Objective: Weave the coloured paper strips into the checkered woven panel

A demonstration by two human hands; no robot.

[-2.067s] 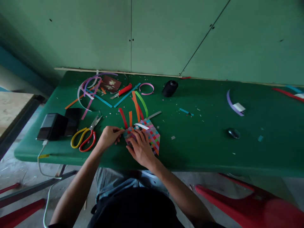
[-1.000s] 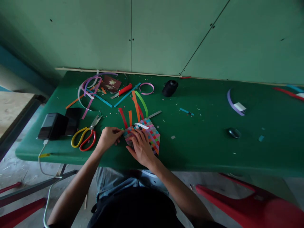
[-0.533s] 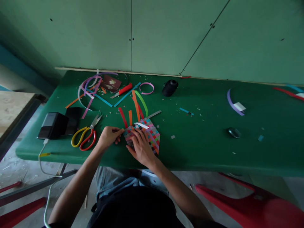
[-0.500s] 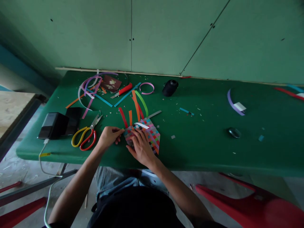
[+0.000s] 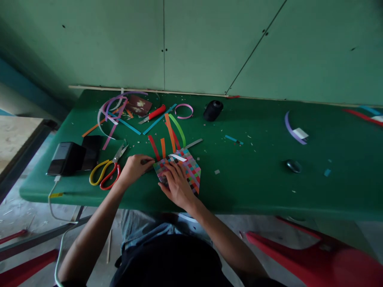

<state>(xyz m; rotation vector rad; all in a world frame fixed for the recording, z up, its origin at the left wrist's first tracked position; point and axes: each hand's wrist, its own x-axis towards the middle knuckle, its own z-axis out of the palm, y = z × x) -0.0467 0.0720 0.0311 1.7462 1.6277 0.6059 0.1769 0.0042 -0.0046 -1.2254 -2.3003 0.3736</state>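
A multicoloured woven mat of narrow flat strips (image 5: 193, 169) lies near the front edge of the green table. Loose red (image 5: 154, 147), orange (image 5: 169, 131) and green strips (image 5: 178, 129) stick out from its far side, and a white strip (image 5: 178, 157) lies across its top. My right hand (image 5: 178, 183) rests on the mat, fingers spread and pressing it down, hiding its middle. At the mat's left corner, my left hand (image 5: 136, 169) is closed in a pinch, thumb and forefinger on the edge. Left of that hand lie scissors with yellow and red handles (image 5: 111, 167), blades parted.
Behind the scissors sprawls a tangle of coloured strips (image 5: 113, 111) beside a red utility knife (image 5: 155, 113). A black thread spool (image 5: 213, 110) stands farther back. A black device with a cable (image 5: 66, 158) sits at left, a dark oval object (image 5: 293, 166) at right. Scraps dot the table.
My left hand has shifted slightly left and up at the mat's corner, still pinching. My right hand stays pressed on the mat. The whole view has moved a little.
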